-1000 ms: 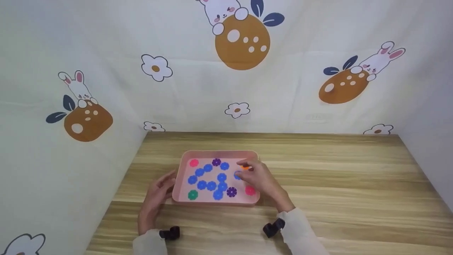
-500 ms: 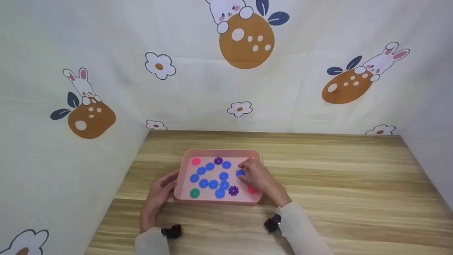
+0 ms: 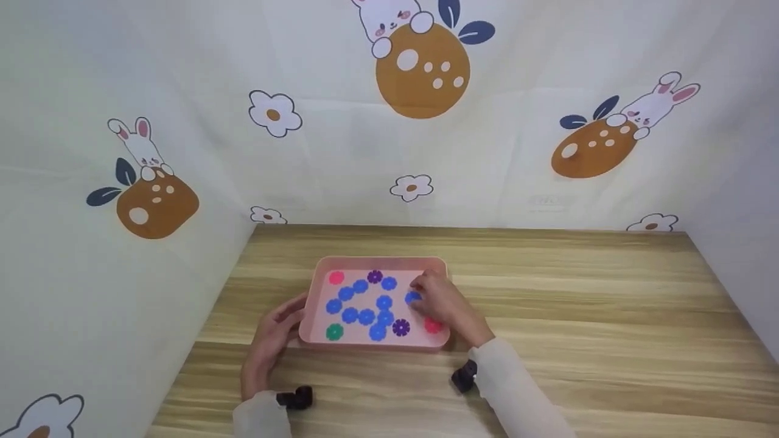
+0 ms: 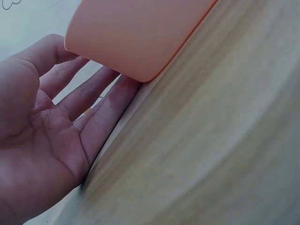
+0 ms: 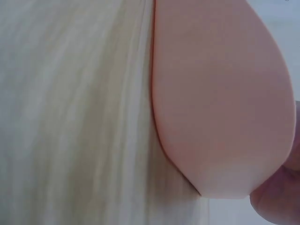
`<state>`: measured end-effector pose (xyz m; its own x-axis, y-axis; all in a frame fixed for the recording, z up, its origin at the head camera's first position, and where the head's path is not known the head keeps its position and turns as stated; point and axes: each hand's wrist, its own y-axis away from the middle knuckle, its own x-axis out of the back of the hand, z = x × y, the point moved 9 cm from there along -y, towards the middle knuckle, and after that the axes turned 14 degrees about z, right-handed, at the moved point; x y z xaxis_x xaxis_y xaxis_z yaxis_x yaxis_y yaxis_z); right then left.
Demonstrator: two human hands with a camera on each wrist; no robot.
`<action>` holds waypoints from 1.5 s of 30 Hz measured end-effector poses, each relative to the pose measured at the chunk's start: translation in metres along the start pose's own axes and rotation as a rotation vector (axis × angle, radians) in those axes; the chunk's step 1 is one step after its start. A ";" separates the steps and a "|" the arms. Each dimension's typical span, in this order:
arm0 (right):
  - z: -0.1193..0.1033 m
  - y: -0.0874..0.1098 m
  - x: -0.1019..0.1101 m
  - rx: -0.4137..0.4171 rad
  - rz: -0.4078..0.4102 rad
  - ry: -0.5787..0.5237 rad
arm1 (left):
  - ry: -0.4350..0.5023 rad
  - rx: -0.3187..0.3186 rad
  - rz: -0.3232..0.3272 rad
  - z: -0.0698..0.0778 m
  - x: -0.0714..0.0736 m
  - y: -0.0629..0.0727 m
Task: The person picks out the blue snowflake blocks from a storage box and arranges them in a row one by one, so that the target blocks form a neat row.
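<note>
In the head view a pink tray (image 3: 377, 348) lies on the table, holding several flower-shaped plastic discs. Blue discs (image 3: 366, 316) form a curved, broken outline. My left hand (image 3: 272, 334) rests against the tray's left side; the left wrist view shows its relaxed fingers (image 4: 96, 91) at the outer wall. My right hand (image 3: 447, 298) reaches over the right side, with thumb and fingertips around a blue disc (image 3: 413, 297). Whether it pinches that disc I cannot tell. In the right wrist view the tray wall (image 5: 220, 93) hides most of the hand; part of a fingertip (image 5: 276, 197) shows.
Other discs lie inside the tray: pink (image 3: 336, 278), purple (image 3: 375, 277), another purple (image 3: 401, 328), green (image 3: 334, 331), and a pink one (image 3: 433, 326) beside the right wrist. The wooden table (image 3: 578, 316) meets a printed cloth backdrop (image 3: 341, 158).
The right hand has shifted slightly over the tray's right side; an orange disc seen between its fingers a second ago is now hidden. The left hand stays at the tray. The head view shifted slightly.
</note>
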<state>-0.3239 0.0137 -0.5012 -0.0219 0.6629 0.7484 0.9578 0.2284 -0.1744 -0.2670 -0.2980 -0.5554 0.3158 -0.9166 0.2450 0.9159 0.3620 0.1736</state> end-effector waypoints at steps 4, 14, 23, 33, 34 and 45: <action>-0.001 -0.002 -0.001 0.012 0.013 0.028 | 0.006 0.000 -0.002 0.000 0.000 0.001; -0.001 -0.002 -0.007 -0.012 0.030 0.074 | 0.010 0.037 0.008 -0.005 0.001 -0.002; 0.000 0.001 -0.013 -0.083 -0.007 0.077 | 0.031 0.040 -0.011 -0.008 0.002 0.000; 0.002 -0.001 -0.009 -0.072 0.010 0.112 | 0.044 0.052 -0.002 -0.005 -0.001 -0.001; 0.002 -0.001 -0.009 -0.073 0.007 0.108 | 0.042 0.055 -0.002 -0.005 -0.001 -0.001; -0.001 -0.003 -0.007 -0.003 0.027 0.068 | 0.037 0.053 -0.002 -0.007 0.001 -0.003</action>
<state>-0.3262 0.0075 -0.5052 0.0230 0.6187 0.7853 0.9586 0.2094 -0.1931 -0.2677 -0.3009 -0.5623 0.3240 -0.9225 0.2096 0.9023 0.3680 0.2248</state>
